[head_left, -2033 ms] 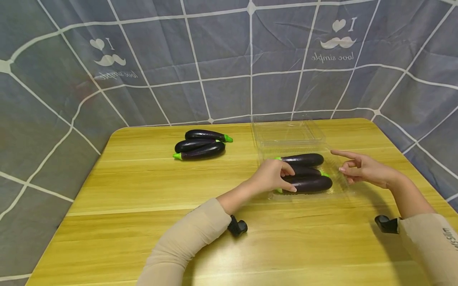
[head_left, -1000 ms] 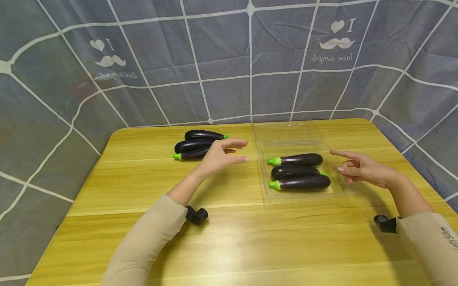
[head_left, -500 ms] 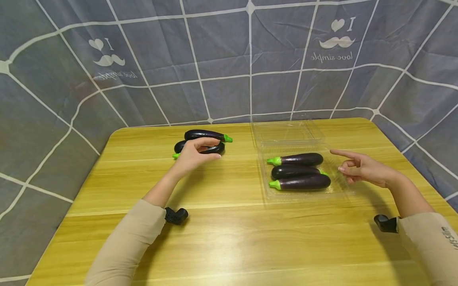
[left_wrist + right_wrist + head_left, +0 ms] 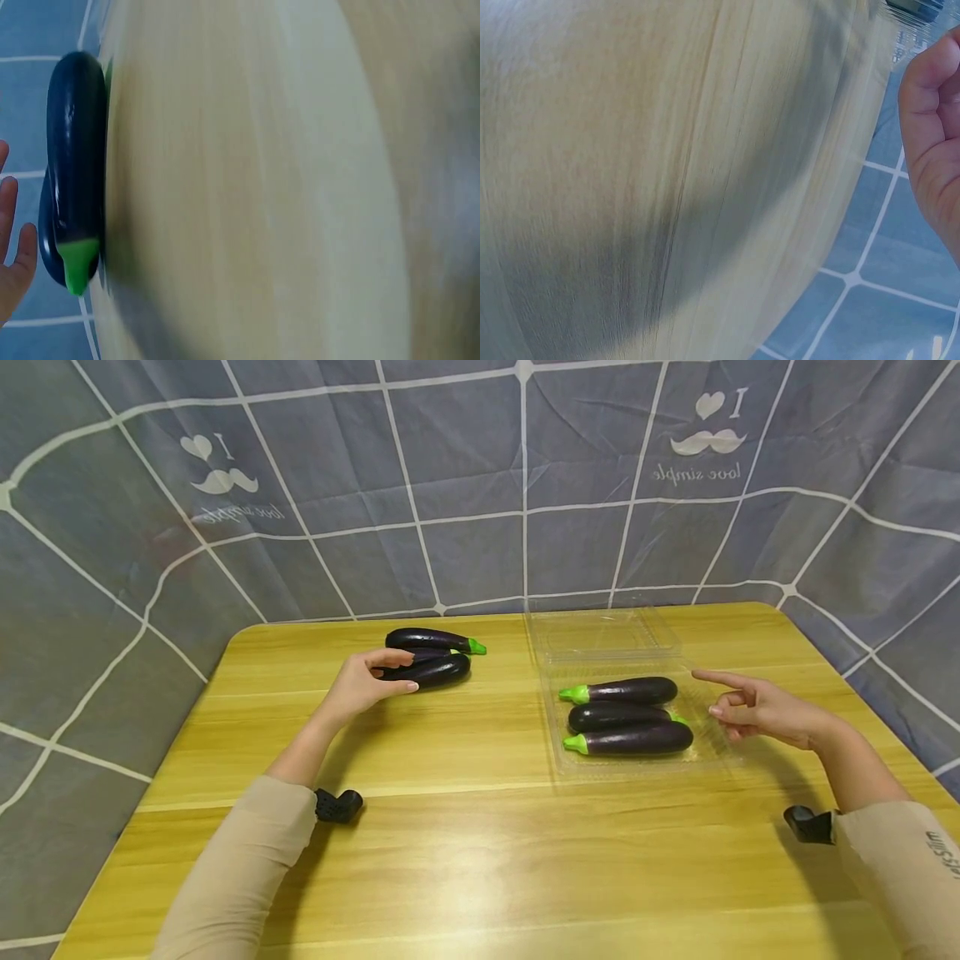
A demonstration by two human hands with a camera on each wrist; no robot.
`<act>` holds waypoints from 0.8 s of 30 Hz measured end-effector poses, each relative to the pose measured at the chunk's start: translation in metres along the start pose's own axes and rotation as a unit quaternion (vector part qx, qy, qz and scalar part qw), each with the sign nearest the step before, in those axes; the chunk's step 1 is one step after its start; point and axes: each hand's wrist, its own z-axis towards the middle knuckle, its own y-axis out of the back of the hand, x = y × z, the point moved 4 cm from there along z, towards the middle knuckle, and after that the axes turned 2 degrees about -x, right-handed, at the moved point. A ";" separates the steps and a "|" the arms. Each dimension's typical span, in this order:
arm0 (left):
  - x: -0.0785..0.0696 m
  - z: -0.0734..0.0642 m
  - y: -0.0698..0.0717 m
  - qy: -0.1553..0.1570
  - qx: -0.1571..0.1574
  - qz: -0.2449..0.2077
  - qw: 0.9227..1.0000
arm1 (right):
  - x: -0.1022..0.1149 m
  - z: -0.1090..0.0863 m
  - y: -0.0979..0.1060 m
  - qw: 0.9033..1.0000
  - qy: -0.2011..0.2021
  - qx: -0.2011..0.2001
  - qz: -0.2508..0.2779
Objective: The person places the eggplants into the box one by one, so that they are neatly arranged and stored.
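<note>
My left hand (image 4: 360,683) hovers at the stem end of the front eggplant (image 4: 444,672), thumb and fingers spread apart. Behind that eggplant lie a middle one, partly hidden, and a back eggplant (image 4: 423,638) with a green stem pointing right. The left wrist view has a gap between the hand (image 4: 13,262) and the dark purple eggplant (image 4: 75,150). Beside the right side of a clear plastic clamshell box (image 4: 708,752), my right hand (image 4: 772,714) holds nothing, index finger straight and the others loosely bent. Three eggplants (image 4: 637,739) lie side by side in the box.
The box's clear lid (image 4: 600,633) is folded back toward the grey checked cloth (image 4: 465,560) that hangs round the wooden table (image 4: 480,852). Black wrist cameras (image 4: 339,806) stick out from both sleeves.
My left hand has let go of the eggplants in the box and moved left across the table to the other group. The right hand has stayed beside the box.
</note>
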 end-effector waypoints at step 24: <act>0.020 -0.003 0.018 0.022 -0.015 0.139 0.990 | 0.000 0.000 0.001 1.000 -0.002 -0.001 -0.002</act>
